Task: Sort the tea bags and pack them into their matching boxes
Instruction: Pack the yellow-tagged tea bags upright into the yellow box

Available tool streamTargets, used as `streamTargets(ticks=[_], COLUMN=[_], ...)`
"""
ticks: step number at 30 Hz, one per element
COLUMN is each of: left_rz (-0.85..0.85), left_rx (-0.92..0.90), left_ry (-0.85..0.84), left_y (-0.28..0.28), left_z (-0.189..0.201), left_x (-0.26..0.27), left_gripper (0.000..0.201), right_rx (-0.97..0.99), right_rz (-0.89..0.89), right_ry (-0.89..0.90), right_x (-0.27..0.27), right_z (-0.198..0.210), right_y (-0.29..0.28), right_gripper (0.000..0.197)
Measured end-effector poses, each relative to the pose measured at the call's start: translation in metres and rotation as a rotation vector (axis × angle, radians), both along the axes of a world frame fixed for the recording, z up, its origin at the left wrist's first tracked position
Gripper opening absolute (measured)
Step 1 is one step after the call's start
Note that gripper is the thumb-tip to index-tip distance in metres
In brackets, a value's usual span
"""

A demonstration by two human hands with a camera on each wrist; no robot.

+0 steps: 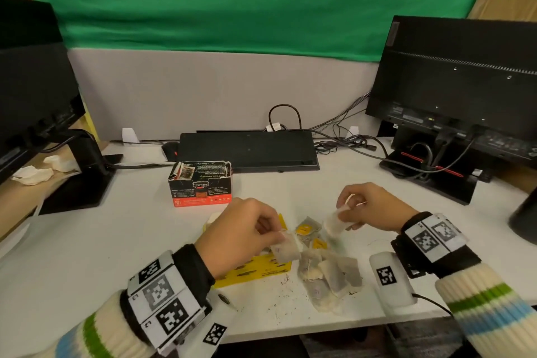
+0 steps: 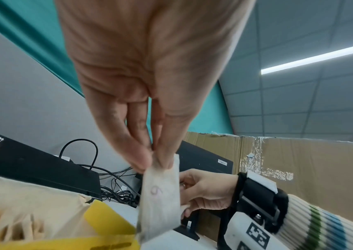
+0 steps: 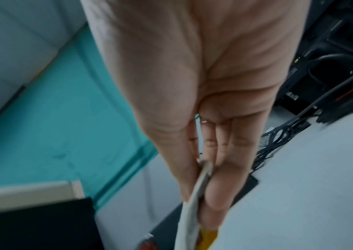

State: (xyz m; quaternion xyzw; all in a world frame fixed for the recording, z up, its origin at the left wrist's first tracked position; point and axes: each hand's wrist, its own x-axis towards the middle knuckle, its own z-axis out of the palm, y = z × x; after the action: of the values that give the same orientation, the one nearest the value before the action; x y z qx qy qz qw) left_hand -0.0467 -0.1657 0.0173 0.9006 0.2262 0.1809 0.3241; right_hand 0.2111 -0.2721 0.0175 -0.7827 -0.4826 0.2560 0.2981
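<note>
My left hand (image 1: pixel 273 234) pinches a pale tea bag (image 1: pixel 286 250) between thumb and fingers, just above the yellow box (image 1: pixel 255 272) that lies flat on the desk; the same tea bag (image 2: pixel 160 196) hangs from the fingertips (image 2: pixel 141 160) in the left wrist view. My right hand (image 1: pixel 345 212) pinches another pale tea bag (image 1: pixel 334 222), raised over the pile; that tea bag (image 3: pixel 192 211) shows edge-on in the right wrist view. A pile of tea bags (image 1: pixel 328 267), some with yellow tags (image 1: pixel 303 230), lies between the hands. A black and red tea box (image 1: pixel 200 186) stands open behind.
A black keyboard (image 1: pixel 247 150) and tangled cables (image 1: pixel 343 139) lie at the back. Monitors (image 1: pixel 465 81) stand at both sides on heavy bases. Loose tea grains (image 1: pixel 279 296) speckle the desk near its front edge. A white marker block (image 1: pixel 390 279) lies by my right wrist.
</note>
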Motion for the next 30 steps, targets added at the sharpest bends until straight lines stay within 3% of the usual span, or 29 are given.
streamTargets(ticks=[5,10,17,21,24,26,30], left_rz=[0.074,0.128,0.138,0.150,0.177,0.179,0.174], left_rx=[-0.136,-0.216,-0.387,-0.385,-0.374,-0.352,-0.288], left_ry=[-0.208,-0.275,-0.340,-0.303,-0.275,-0.253,-0.237], left_y=[0.004,0.007,0.009,0.008,0.013,0.018,0.022], left_z=[0.005,0.004,0.006,0.005,0.002,0.004,0.009], left_x=[-0.001,-0.002,-0.001,0.000,0.001,-0.001,-0.005], left_gripper=[0.015,0.014,0.018,0.019,0.018,0.019,0.012], right_rx=[0.213,0.310,0.291,0.315,0.300,0.314,0.152], right_rz=[0.015,-0.010,0.012,0.028,0.021,-0.021,0.018], right_ry=[0.301,0.583,0.541,0.561,0.499,0.359,-0.222], right_x=[-0.027,-0.062,-0.088,-0.098,-0.095,-0.081,-0.045], right_z=[0.020,0.028,0.020,0.014,0.013,0.010,-0.009], right_y=[0.001,0.004,0.008,0.009,0.012,0.013,0.012], right_gripper=[0.013,0.004,0.009,0.012,0.013,0.014,0.013])
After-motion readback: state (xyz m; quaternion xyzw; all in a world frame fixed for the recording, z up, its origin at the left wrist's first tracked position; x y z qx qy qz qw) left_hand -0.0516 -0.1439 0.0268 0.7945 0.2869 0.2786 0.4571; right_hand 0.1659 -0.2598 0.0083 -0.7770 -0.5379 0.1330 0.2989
